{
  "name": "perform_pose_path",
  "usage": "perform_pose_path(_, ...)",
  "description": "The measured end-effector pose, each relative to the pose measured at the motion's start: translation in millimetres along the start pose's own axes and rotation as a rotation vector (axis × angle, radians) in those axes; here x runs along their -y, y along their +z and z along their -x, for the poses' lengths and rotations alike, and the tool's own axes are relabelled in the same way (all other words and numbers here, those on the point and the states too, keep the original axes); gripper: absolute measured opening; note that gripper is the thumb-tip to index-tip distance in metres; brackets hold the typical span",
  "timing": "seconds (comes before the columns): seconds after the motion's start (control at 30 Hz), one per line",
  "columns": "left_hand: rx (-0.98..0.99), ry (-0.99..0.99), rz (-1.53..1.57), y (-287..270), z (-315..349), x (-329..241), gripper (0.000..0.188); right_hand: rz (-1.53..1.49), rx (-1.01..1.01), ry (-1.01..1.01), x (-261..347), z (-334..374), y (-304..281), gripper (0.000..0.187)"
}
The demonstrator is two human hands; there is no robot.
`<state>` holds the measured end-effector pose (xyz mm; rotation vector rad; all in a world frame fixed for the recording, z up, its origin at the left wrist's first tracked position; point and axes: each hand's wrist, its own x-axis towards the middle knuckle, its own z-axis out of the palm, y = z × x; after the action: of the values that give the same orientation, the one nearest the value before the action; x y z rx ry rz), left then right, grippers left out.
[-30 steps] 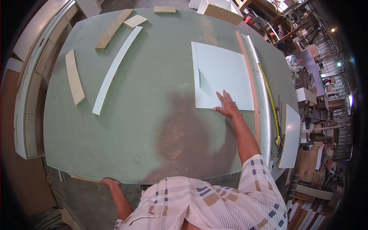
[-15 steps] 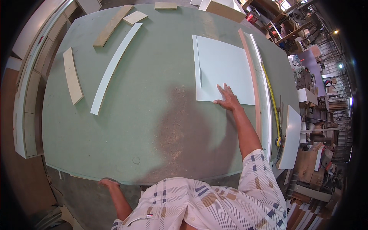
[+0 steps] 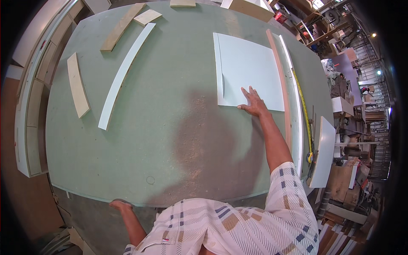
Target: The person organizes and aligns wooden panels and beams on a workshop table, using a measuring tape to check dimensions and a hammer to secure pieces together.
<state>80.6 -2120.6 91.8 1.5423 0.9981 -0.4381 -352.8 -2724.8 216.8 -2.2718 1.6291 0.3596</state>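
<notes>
Right hand (image 3: 253, 103) lay spread wide on the white panel (image 3: 250, 63).
An uneven push could have skewed it against the reddish batten (image 3: 284, 87) rightward; left hand (image 3: 121, 204): grip unclear.

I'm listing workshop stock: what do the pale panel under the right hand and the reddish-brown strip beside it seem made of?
Pale panel: perhaps laminated board, from its smooth, even face; core unclear.
Reddish-brown strip: likely bare wood, from its matte, unpainted-looking surface.
</notes>
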Motion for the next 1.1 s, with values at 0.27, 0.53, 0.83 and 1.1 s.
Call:
perform_pose_path(0.27,-0.041,0.030,-0.024,-4,-2,-4,0.086,-0.001,-0.026,-0.045,-1,-17,2,0.109)
perform_pose_path(0.53,0.009,0.018,0.000,6,11,-3,0.085,0.015,-0.017,-0.022,-4,-18,-5,0.110)
perform_pose_path(0.83,-0.041,-0.005,-0.036,9,17,-2,0.083,0.029,-0.018,-0.021,-11,-22,-4,0.108)
perform_pose_path(1.1,-0.077,0.035,-0.019,-5,-18,3,0.085,0.030,-0.027,-0.044,-7,-28,-2,0.109)
